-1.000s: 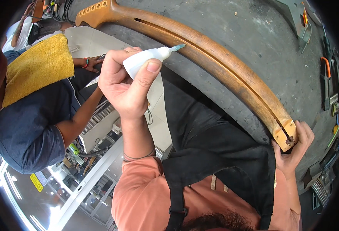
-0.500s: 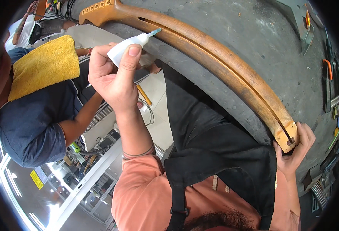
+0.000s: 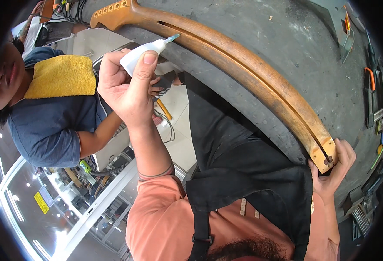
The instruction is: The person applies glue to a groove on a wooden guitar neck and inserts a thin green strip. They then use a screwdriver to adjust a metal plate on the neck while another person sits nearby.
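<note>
Clutching a bottle (image 3: 138, 57), upper left, the left hand (image 3: 128, 92) points it toward a neck (image 3: 247, 66) the right hand (image 3: 336, 172) clasps at far right.

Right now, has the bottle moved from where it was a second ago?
Yes: judged against the neck, the bottle has shifted toward the headstock.

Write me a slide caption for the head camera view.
Left hand holds a white squeeze bottle near a slotted wooden guitar neck; right hand grips its squared end.
</note>
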Motion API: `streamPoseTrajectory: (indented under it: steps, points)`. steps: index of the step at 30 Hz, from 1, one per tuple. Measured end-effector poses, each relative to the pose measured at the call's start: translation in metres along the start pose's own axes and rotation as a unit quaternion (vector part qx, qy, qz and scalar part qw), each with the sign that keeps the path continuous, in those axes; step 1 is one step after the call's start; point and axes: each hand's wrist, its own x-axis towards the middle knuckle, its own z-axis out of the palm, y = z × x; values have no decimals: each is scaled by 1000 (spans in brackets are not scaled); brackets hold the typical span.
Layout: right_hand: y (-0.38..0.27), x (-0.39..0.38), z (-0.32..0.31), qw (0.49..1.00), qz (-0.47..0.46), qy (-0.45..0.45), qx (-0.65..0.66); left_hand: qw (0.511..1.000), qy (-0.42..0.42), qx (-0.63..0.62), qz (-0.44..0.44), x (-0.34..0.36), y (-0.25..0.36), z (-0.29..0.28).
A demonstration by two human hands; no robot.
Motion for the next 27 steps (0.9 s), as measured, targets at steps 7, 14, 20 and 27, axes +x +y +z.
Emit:
streamPoseTrajectory:
  steps: [7,14,20,27]
  points:
    - [1,1,-1,1000,4,5,2,1000,-11,5,6,5,3,5]
    - [-1,8,-2,1000,-17,25,-3,999,-14,23,36,7,0,-2]
    - [-3,4,1,1000,-8,18,-2,999,-46,-22,4,-5,2,6]
    - [-3,6,0,1000,-15,16,-13,995,-60,-45,-62,-10,4,18]
